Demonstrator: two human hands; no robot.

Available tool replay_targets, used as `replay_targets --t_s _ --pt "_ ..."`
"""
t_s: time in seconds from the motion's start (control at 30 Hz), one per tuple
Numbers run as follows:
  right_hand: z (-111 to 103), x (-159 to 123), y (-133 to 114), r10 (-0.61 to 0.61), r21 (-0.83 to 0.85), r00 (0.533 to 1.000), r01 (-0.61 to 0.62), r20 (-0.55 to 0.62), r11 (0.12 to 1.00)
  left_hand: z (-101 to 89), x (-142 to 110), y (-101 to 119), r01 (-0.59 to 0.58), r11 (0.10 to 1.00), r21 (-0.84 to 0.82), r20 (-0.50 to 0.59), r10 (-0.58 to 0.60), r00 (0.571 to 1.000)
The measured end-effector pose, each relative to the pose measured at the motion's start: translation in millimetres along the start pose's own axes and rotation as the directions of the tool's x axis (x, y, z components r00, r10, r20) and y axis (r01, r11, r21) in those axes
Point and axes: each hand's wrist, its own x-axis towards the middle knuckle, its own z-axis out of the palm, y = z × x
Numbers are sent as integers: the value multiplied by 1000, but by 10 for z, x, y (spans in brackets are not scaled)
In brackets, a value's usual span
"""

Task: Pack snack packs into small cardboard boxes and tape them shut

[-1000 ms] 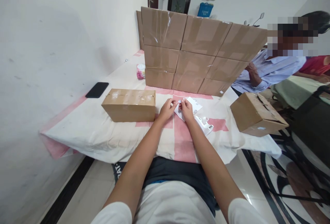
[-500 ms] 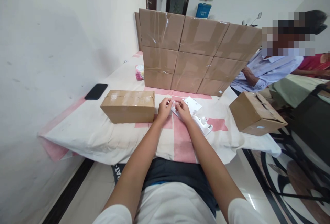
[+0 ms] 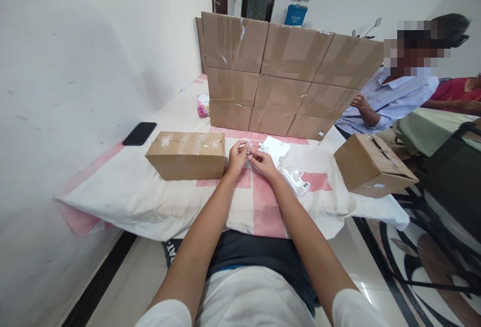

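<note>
My left hand [image 3: 238,158] is closed in a pinch at the middle of the table, just right of a taped cardboard box [image 3: 191,166]. My right hand [image 3: 264,163] meets it fingertip to fingertip. Between them is a small whitish piece [image 3: 248,151], too small for its kind to show; both hands pinch it. Just beyond the right hand lies a white sheet of paper [image 3: 278,149], with a few small whitish bits [image 3: 263,147] at its left edge. A white tape dispenser [image 3: 296,182] rests beside my right wrist.
A wall of stacked cardboard boxes [image 3: 278,76] stands across the back. Another box [image 3: 376,165] sits at the right edge, a dark phone-like slab [image 3: 140,134] at the left. A pink-and-white packet [image 3: 203,106] touches the stack. One person [image 3: 398,96] is behind, right.
My right hand has shifted slightly left and down, closer to my left hand. The small bits beside the paper now show. The person on the right has moved a little.
</note>
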Motion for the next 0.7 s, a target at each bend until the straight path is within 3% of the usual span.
replay_targets --t_s 0.2,0.37,0.7 --pt "-21 18 52 7 -61 1000 -8 -8 998 -27 9 41 -62 998 10 -70 63 996" --pt "-12 28 96 24 -76 999 -27 -48 997 -63 54 35 -48 999 12 -138 50 989" --pt "-15 23 16 33 9 989 -32 -143 999 -23 -18 26 27 995 92 8 -28 1000"
